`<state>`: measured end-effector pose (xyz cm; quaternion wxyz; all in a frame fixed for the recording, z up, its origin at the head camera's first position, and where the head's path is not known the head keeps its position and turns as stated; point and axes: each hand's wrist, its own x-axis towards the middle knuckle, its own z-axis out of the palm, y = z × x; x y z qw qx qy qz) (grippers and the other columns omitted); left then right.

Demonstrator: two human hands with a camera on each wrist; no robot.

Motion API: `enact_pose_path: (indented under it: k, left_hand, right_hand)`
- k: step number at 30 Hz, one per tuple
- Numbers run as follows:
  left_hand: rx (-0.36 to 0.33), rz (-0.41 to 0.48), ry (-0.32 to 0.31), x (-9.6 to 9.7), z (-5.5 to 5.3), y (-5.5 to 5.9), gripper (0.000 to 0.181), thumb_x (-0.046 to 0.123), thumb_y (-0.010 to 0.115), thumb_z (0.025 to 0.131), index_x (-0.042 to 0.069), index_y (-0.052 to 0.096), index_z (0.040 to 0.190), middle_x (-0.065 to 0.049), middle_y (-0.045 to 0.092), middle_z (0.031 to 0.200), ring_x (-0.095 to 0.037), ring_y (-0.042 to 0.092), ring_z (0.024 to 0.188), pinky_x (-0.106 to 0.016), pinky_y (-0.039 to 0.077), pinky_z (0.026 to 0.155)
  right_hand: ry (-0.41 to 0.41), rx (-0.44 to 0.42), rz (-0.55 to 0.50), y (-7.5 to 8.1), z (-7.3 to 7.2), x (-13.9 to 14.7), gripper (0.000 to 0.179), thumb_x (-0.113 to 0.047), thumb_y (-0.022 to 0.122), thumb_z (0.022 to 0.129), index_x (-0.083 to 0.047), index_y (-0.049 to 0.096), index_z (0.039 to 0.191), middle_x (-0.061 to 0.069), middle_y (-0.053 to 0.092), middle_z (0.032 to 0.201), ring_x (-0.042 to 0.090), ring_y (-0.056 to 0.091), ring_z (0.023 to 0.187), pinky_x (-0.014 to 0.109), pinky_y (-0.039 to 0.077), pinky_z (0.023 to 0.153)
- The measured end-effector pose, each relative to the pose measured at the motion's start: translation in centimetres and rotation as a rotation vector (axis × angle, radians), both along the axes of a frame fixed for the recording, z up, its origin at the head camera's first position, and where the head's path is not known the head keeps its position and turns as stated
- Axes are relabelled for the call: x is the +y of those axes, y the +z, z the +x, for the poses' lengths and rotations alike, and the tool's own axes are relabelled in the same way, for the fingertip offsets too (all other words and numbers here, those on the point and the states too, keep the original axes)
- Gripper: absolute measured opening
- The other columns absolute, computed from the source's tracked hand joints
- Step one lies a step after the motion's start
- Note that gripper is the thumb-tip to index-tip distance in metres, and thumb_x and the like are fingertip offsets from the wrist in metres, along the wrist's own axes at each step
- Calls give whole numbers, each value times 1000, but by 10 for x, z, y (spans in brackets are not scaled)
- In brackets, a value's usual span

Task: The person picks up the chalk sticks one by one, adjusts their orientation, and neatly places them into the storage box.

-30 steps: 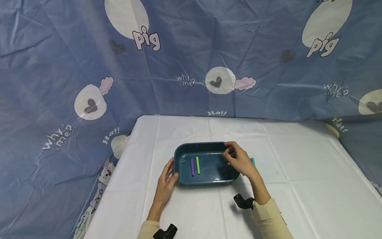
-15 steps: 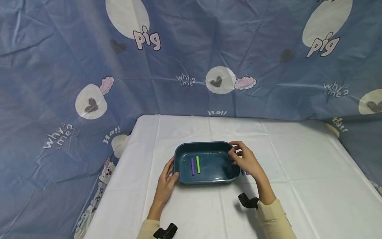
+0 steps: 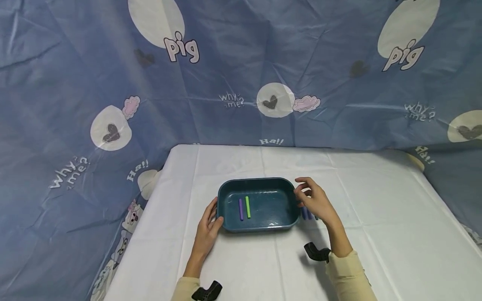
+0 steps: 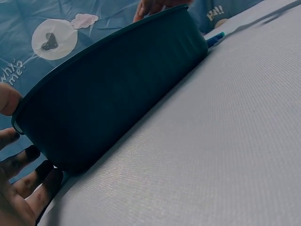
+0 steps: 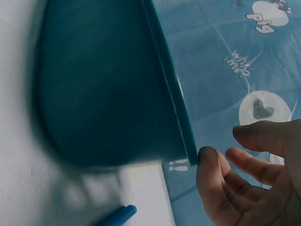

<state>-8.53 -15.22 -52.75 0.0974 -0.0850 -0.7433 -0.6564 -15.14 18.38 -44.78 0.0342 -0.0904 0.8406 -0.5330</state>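
A dark teal tray [image 3: 269,207] stands on the white-covered table. Inside it, toward the left, lie a short purple stick [image 3: 241,210] and a light green stick [image 3: 247,207], side by side. My left hand [image 3: 207,229] holds the tray's left end, its thumb at the rim and fingers against the outer wall. My right hand [image 3: 316,203] is at the right end, fingers loosely bent and holding nothing; in the right wrist view a fingertip sits right at the tray's rim [image 5: 181,108]. Several blue sticks [image 3: 307,213] lie just right of the tray, partly hidden by that hand.
The white cloth [image 3: 399,209] spreads around the tray on all sides. A blue printed curtain [image 3: 226,62] hangs behind the table and down its left side. Black wrist cameras [image 3: 317,253] sit on both forearms.
My right hand has moved right, from over the tray's inside to its right rim, uncovering blue sticks beside it. My left hand stays on the tray; both sticks inside lie as before.
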Motion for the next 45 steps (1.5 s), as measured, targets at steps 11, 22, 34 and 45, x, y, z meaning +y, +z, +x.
enact_pose_path:
  k: [11,22,34,45]
  left_hand:
    - [-58,0,-31,1,5,19,59,-2,53,93,3,29,147,-20,33,151,-37,38,135,-8,42,92]
    - [-86,-24,-32,3,9,36,59,-2,52,93,-1,27,147,-22,31,151,-38,38,135,-8,42,92]
    - [-71,-19,-34,2,9,33,59,-1,53,93,0,28,147,-23,33,150,-39,39,134,-9,42,93]
    - [-89,-13,-30,1,9,33,59,-1,53,93,0,28,147,-22,33,150,-37,38,135,-8,42,92]
  right_hand:
    - [-30,-32,46,-9,-2,19,39,-20,53,96,-6,46,132,23,56,112,39,64,92,43,57,70]
    - [-66,-57,91,-18,-2,40,43,-22,53,97,0,44,133,24,55,112,35,64,89,37,57,69]
    - [-105,-50,138,-30,-1,52,41,-19,53,96,3,45,130,26,56,108,27,66,82,33,56,63]
    - [-96,-123,142,-40,-2,59,44,-20,52,96,5,42,131,25,55,107,17,61,79,27,54,63]
